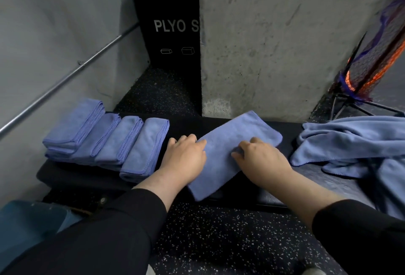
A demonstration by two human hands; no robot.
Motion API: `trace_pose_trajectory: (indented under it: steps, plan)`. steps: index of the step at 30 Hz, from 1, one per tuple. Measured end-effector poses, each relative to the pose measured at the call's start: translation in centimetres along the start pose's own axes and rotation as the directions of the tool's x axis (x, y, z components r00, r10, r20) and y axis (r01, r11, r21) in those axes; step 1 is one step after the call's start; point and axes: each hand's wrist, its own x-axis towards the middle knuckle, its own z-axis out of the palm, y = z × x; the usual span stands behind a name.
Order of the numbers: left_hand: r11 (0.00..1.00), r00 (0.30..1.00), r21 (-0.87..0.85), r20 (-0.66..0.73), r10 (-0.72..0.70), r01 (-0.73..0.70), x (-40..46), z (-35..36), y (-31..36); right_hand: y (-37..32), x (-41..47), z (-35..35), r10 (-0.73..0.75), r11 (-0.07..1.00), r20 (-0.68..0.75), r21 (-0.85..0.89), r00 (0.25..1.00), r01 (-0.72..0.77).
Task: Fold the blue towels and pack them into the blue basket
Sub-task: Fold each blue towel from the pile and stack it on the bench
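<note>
Black-sleeved forearms reach forward over speckled dark rubber flooring (219,231) to a low black padded bench (83,176). On it a half-folded blue microfibre towel (228,149) lies diagonally. The left hand (186,156) rests at its left edge, fingers bent, tips on the cloth. The right hand (263,158) presses its middle, fingers curled onto the fabric. Folded blue towels (114,138) sit in an overlapping row to the left; an unfolded blue pile (350,143) lies right. Behind stands a black plyo box (171,22).
</note>
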Motion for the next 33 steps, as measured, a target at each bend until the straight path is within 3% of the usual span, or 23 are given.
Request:
trace_pose_trajectory:
  steps: [3, 6, 8, 10, 13, 18, 20, 23, 28, 33]
  plan:
    - [0.999, 0.999, 0.009, 0.004, 0.036, -0.036, -1.1, -0.3, -0.4, 0.9, 1.7, 0.6, -0.067, 0.997, 0.087, -0.017, 0.994, 0.069]
    - [0.979, 0.978, -0.036, 0.051, 0.204, -0.203, -2.8, -0.6, -0.7, 2.0, 3.0, 1.1, -0.090, 0.994, 0.168, 0.069, 0.982, 0.079]
    - [0.970, 0.970, -0.062, 0.048, 0.237, -0.234, -3.7, -0.7, -1.0, 2.4, 3.1, 1.3, -0.132, 0.985, 0.110, 0.124, 0.985, 0.118]
    - [0.975, 0.980, -0.106, 0.027, 0.198, -0.194, -4.3, -0.8, -1.5, 2.9, 2.3, 1.2, -0.243, 0.958, -0.034, 0.149, 0.969, 0.246]
    - [0.972, 0.980, -0.131, 0.010, 0.198, -0.195, -4.9, -0.9, -2.4, 3.3, 0.0, 0.7, -0.450, 0.868, -0.189, 0.138, 0.873, 0.478]
    - [0.960, 0.967, -0.115, -0.046, 0.250, -0.254, -5.5, -1.1, -2.9, 5.2, -3.9, 1.5, -0.624, 0.775, 0.035, 0.163, 0.781, 0.611]
    - [0.939, 0.946, -0.123, -0.090, 0.312, -0.321, -5.8, -1.0, -2.8, 6.0, -4.7, 1.9, -0.629, 0.772, 0.056, 0.156, 0.775, 0.616]
    - [0.903, 0.914, -0.141, -0.049, 0.403, -0.405, -6.3, -0.8, -2.0, 6.2, -5.1, 2.1, -0.617, 0.778, -0.006, 0.146, 0.787, 0.611]
    - [0.893, 0.902, -0.131, -0.012, 0.432, -0.430, -6.2, -0.8, -0.1, 4.3, -4.9, 1.4, -0.547, 0.818, -0.119, 0.135, 0.828, 0.560]
    - [0.913, 0.922, -0.130, -0.061, 0.381, -0.386, -5.4, -1.0, 0.8, 3.6, -4.4, 0.4, -0.316, 0.870, -0.089, 0.371, 0.945, 0.326]
